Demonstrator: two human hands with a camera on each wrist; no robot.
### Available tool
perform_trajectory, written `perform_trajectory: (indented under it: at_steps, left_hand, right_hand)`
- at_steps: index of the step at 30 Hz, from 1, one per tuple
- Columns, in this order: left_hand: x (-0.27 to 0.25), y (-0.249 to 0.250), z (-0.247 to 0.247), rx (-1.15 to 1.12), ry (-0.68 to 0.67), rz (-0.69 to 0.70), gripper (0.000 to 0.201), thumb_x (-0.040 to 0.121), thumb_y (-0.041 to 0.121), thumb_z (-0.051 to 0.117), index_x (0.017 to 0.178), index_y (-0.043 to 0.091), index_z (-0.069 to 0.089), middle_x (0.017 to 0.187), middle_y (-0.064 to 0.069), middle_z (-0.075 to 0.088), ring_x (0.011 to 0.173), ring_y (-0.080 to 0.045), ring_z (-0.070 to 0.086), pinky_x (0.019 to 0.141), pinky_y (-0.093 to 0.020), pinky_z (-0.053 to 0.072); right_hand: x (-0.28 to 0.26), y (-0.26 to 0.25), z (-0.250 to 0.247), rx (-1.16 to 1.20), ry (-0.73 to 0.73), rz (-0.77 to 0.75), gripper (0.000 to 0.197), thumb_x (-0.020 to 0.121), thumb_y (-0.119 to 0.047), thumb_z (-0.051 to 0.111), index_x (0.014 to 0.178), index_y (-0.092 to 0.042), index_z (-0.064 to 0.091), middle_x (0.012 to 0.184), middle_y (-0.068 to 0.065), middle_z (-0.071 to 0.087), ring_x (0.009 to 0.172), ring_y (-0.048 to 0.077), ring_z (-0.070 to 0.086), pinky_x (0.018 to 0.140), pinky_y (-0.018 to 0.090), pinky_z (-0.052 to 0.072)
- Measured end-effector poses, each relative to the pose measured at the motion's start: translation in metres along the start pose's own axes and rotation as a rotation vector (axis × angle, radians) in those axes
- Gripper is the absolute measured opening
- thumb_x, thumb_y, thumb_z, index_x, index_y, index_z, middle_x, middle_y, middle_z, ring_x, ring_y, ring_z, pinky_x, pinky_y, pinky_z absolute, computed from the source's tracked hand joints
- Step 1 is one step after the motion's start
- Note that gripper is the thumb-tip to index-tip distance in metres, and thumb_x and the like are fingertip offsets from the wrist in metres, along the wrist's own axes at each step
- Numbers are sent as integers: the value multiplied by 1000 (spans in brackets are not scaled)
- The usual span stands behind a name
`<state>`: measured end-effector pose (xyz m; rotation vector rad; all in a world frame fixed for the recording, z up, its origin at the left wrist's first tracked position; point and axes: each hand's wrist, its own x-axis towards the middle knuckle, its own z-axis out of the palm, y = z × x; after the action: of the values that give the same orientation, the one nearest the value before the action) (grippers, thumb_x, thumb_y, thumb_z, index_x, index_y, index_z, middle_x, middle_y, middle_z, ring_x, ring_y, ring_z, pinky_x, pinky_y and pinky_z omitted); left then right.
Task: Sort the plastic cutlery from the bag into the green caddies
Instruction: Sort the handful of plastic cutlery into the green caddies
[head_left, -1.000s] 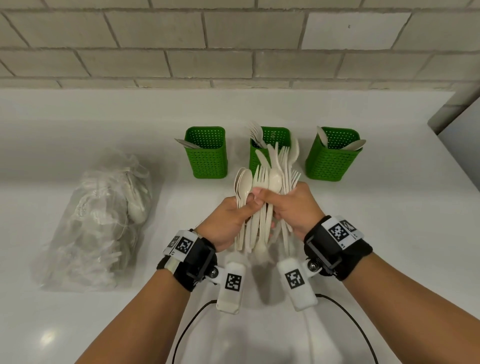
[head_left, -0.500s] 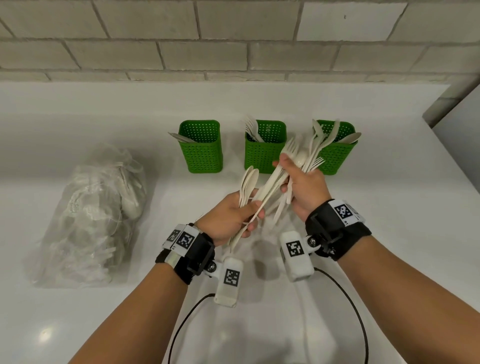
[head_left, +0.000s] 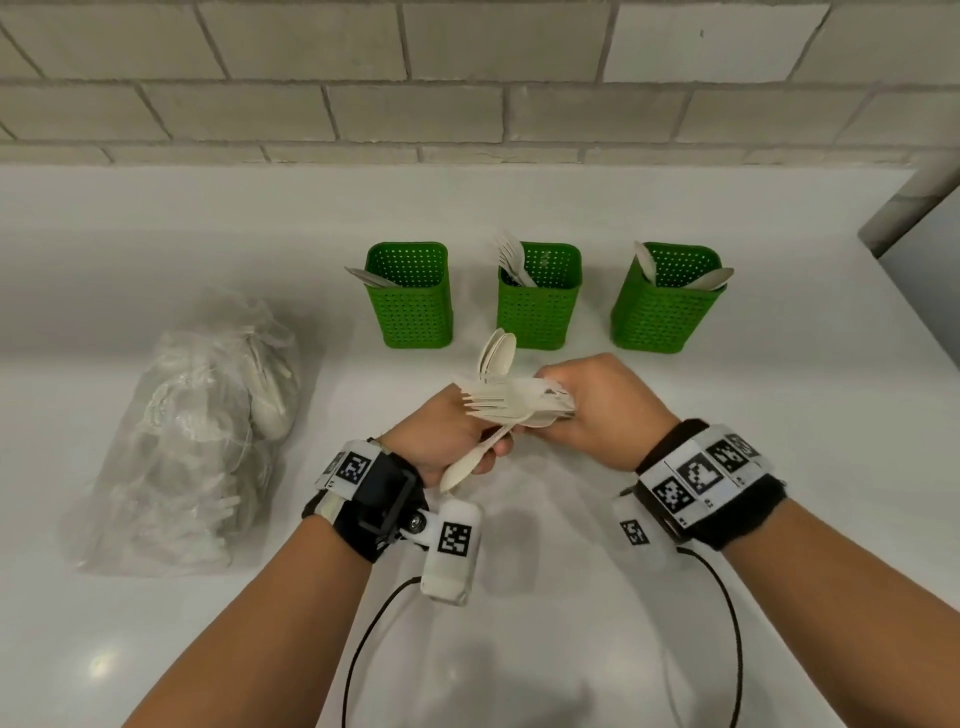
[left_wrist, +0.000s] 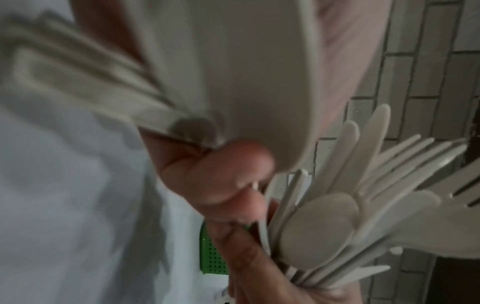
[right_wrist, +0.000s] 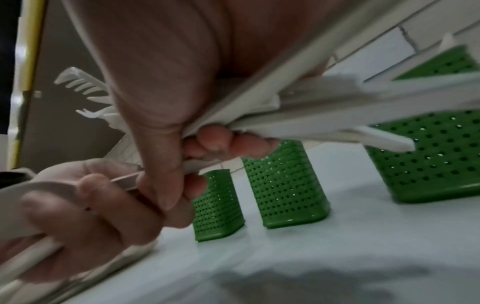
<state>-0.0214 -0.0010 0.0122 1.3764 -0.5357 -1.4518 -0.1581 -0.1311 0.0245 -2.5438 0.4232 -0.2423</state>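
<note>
My left hand (head_left: 441, 441) grips a few cream plastic spoons (head_left: 497, 352), bowls up, and one more spoon (head_left: 462, 467) slanting down out of the fist. My right hand (head_left: 597, 410) grips a bundle of forks (head_left: 498, 402) that lies level across the left hand, tines pointing left. The right wrist view shows those fork tines (right_wrist: 80, 86) past my thumb. Three green caddies stand in a row behind the hands. The left caddy (head_left: 410, 306) holds one flat piece, the middle caddy (head_left: 537, 306) holds forks, the right caddy (head_left: 667, 312) holds spoons. The clear bag (head_left: 192, 431) of cutlery lies at the left.
A white counter (head_left: 779, 415) runs back to a grey brick wall (head_left: 467, 78). A grey panel (head_left: 919, 249) stands at the counter's right edge. Black cables (head_left: 363, 649) trail from the wrist cameras toward me.
My right hand has come back from near the right caddy, down toward me. It has turned its fork bundle from upright to level, across the left hand. The left hand has kept its spoons.
</note>
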Motion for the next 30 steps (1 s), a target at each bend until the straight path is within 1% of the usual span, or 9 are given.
perform_trajectory:
  at_steps: [5,8,14,18,21,23,26,28,30]
  left_hand:
    - [-2,-6,-13,-116,129,179,23,99,18,52,118,11,64,75,1,52,47,-6,33,34,-16,19]
    - [-3,-1,-8,-183,66,357,41,83,8,65,123,16,59,70,8,48,48,-4,26,40,-17,17]
    - [9,14,15,-32,476,486,35,95,34,57,75,6,68,60,0,67,52,-14,59,49,-20,42]
    - [14,7,13,29,595,544,42,102,28,44,69,10,61,57,-3,56,51,-9,50,53,-20,42]
    - [9,7,20,118,455,603,41,90,48,46,74,12,57,58,5,52,54,-1,47,57,-15,40]
    - [7,6,25,84,252,648,40,77,45,58,95,9,61,73,12,69,73,5,62,69,-13,49]
    - [12,0,23,21,191,620,42,77,21,80,117,19,66,114,3,72,114,-13,64,101,-29,48]
    - [12,-4,20,4,231,577,34,73,21,81,104,32,72,111,0,73,113,-18,65,101,-36,48]
    - [12,-4,20,-33,250,541,23,74,23,79,96,28,74,105,-5,74,108,-22,67,99,-41,49]
  right_hand:
    - [-4,17,-13,592,136,360,16,77,-22,82,84,-12,71,73,3,69,60,12,59,56,26,49]
    - [-5,4,1,755,-85,323,18,79,-16,79,93,-13,70,71,5,65,59,15,56,50,25,47]
    - [-1,-23,21,976,-26,269,13,87,-11,70,94,-22,67,60,-6,62,51,13,47,51,25,45]
    - [9,-27,20,929,243,174,8,92,-21,65,92,-26,71,76,-7,71,70,16,65,65,33,51]
    - [19,-30,19,903,368,135,5,90,-27,65,92,-30,68,86,-12,71,87,9,68,81,31,53]
    - [26,-32,25,1002,326,180,24,84,-35,73,104,-24,67,101,-5,72,103,13,66,94,36,52]
    - [31,-19,42,840,239,214,53,80,-39,72,119,-7,57,115,11,64,108,23,62,97,44,51]
    - [30,-9,47,573,172,176,49,84,-42,64,120,-10,54,114,16,55,106,22,56,94,37,49]
    - [27,-8,48,385,128,116,71,79,-75,46,125,-21,51,106,9,48,96,6,45,86,18,42]
